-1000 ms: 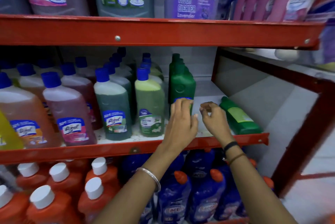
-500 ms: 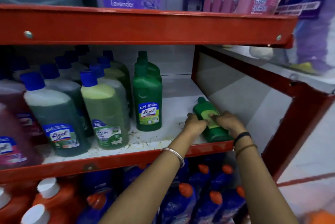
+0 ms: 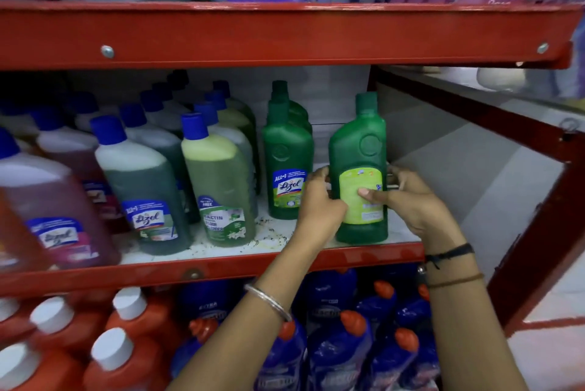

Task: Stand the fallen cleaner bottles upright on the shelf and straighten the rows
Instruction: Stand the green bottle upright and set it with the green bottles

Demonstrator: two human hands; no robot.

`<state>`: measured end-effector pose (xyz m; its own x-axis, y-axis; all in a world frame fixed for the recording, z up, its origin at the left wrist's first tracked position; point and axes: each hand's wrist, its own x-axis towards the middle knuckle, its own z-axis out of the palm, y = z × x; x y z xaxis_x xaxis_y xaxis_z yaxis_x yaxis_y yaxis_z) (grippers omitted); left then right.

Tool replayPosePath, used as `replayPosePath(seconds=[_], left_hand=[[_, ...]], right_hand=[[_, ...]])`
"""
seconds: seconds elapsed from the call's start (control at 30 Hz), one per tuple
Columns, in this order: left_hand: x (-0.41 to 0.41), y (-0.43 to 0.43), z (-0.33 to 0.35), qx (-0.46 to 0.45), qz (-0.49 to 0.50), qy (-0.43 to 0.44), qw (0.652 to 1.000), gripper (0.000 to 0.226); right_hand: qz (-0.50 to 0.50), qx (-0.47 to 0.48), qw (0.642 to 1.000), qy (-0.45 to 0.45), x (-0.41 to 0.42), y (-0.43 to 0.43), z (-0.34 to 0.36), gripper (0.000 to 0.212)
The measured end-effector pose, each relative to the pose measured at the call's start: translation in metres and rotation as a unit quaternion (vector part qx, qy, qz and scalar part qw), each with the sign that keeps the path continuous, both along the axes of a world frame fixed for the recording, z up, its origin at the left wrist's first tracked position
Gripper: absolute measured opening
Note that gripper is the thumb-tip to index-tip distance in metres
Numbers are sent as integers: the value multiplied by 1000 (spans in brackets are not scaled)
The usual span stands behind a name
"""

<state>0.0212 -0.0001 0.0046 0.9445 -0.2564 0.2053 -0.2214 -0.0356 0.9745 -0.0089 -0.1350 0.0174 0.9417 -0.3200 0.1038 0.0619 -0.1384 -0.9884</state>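
Note:
A dark green cleaner bottle (image 3: pixel 359 150) with a lime back label stands upright near the front right of the middle shelf (image 3: pixel 221 245). My left hand (image 3: pixel 319 200) grips its left side and my right hand (image 3: pixel 408 200) grips its right side, thumb across the label. Just to its left stands a row of green Lizol bottles (image 3: pixel 286 153), upright, front label facing me. Further left run rows of blue-capped bottles (image 3: pixel 218 175) with green, grey-green and pink liquid, all upright.
The red upper shelf beam (image 3: pixel 285 33) hangs close above the bottle caps. A red side frame (image 3: pixel 474 112) bounds the shelf on the right. Below stand white-capped orange bottles (image 3: pixel 126 327) and orange-capped blue bottles (image 3: pixel 342 343). Large cleaner cans fill the top shelf.
The green bottle lay on its side at the shelf's right end; both hands took hold of it and it now stands upright. The view has shifted closer and rightward.

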Motion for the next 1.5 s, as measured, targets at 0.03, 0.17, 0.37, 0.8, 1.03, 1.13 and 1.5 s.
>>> replayPosePath(seconds=[0.03,0.17,0.37,0.8,1.03,1.13,1.5], left_hand=[[1,12,-3,11,26,-33,999,51],[-1,54,-10,43,124,-92,987,67],[-12,83,-18,99,152,-129,975,61],[-30,94,-35,141,172,-174,959,41],[-41,102,-48,84,134,-218,963,28],[-36,102,-49,94,90,-215,968,41],[-21,89,-49,180,39,-150,971,78]], right_hand=[[9,-11,1000,-15,1,11,-1,50],[54,-38,995,-69,6,58,-4,50],[61,-65,990,-109,13,93,-29,49],[-110,-130,979,-110,-4,125,-34,54],[-125,-173,972,-97,-1,134,-22,44],[-88,-184,971,-127,0,127,-19,34],[74,3,988,-138,16,90,-26,39]])
